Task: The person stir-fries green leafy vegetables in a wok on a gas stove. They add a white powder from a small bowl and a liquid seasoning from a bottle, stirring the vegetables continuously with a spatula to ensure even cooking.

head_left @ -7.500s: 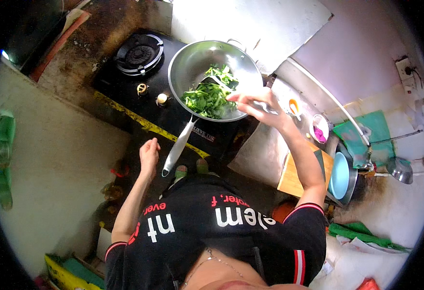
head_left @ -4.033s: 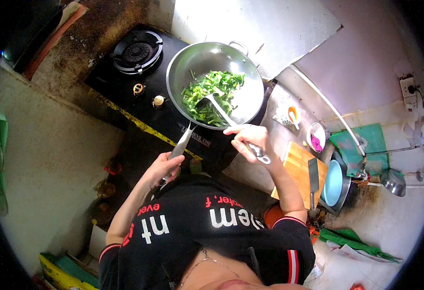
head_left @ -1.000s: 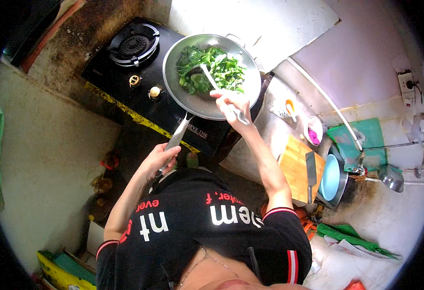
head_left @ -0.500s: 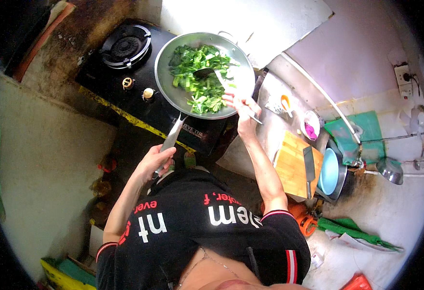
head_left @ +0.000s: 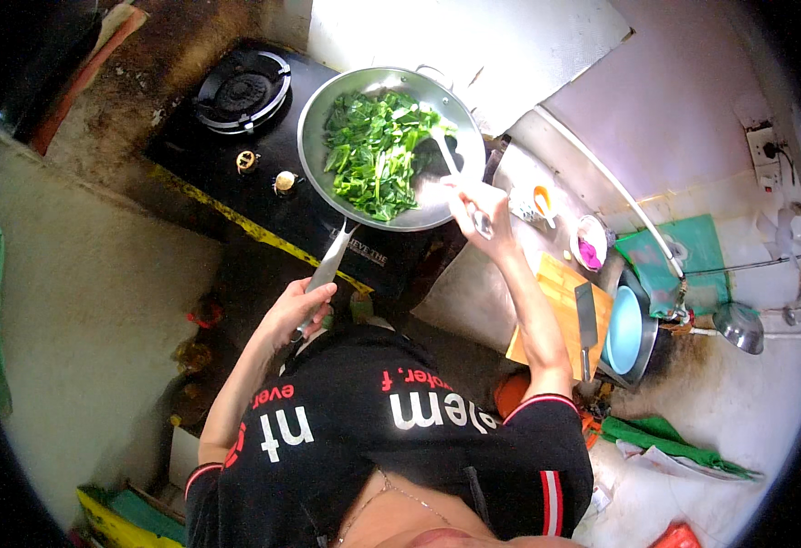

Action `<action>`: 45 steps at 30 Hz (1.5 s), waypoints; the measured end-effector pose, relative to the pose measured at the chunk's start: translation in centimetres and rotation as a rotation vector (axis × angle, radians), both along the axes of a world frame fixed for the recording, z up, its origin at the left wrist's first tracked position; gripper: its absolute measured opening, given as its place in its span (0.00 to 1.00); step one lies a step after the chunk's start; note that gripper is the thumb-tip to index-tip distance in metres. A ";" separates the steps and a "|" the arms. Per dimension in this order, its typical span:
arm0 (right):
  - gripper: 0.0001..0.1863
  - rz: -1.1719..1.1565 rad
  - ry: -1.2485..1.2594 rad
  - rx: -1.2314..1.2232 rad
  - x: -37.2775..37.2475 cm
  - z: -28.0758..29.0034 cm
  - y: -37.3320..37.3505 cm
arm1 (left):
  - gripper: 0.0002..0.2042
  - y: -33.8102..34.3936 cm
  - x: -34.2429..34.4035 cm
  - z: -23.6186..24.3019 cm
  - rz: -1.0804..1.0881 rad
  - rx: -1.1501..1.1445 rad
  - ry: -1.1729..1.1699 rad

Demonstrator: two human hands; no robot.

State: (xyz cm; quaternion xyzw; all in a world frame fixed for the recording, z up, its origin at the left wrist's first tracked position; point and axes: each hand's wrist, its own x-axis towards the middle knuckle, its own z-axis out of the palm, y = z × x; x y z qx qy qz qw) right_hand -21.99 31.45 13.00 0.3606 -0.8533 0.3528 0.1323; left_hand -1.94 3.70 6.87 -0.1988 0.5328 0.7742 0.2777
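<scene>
Chopped leafy greens (head_left: 378, 155) lie heaped in the left and middle part of a wide silver wok (head_left: 320, 185), which sits on the right side of a black gas stove. Its long metal handle (head_left: 332, 256) points back toward me, and my left hand (head_left: 305, 306) is closed around it. My right hand (head_left: 480, 210), at the wok's near right rim, grips a spatula (head_left: 445, 152) whose shaft slants into the pan, right of the greens. The blade is hard to make out against the wok's wall.
A second burner (head_left: 243, 91) is on the stove's left. On the right counter are a white bowl (head_left: 589, 239), a bamboo cutting board (head_left: 547, 315) bearing a cleaver (head_left: 586, 315), and a light blue basin (head_left: 623, 331). A white pipe (head_left: 601, 187) runs along the wall.
My right hand has shifted right and slightly nearer, drawing the spatula from the middle of the greens to the wok's right side. The greens are heaped farther left. My left hand keeps its grip.
</scene>
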 end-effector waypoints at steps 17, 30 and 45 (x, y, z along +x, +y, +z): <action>0.06 0.292 -0.280 -0.141 4.7 3.7 -5.3 | 0.15 -0.1 0.2 0.4 -0.004 -0.007 -0.001; 0.17 -0.238 0.102 0.062 -6.5 3.8 -6.3 | 0.15 0.2 0.8 -0.2 0.045 -0.015 -0.002; 0.09 -0.041 -0.370 -0.291 -8.2 3.0 -7.2 | 0.15 0.1 0.3 -0.4 0.008 0.021 0.010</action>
